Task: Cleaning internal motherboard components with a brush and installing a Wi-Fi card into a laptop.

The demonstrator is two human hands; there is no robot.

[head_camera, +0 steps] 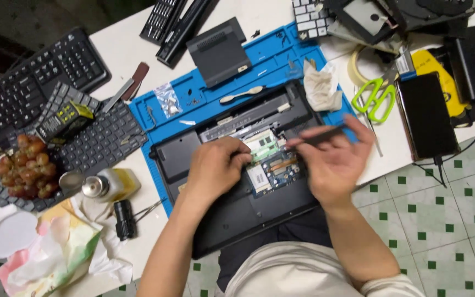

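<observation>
An opened black laptop (232, 214) lies underside up on a blue work mat (273, 55), its green circuit boards (270, 165) exposed in the middle bay. My left hand (215, 168) rests on the laptop with its fingertips touching the board at the bay's left edge. My right hand (333, 159) hovers over the bay's right side and grips a thin dark tool (317, 136) that points left toward the board. A black cover panel (218, 52) sits on the mat behind the laptop.
Two black keyboards (39, 77) and a loose keyboard panel (100, 140) lie at left, with a bunch of grapes (26, 173), a small bottle (108, 184) and crumpled tissues. Green scissors (377, 99), tape roll, a black tablet (427, 115) and laptop parts fill the right.
</observation>
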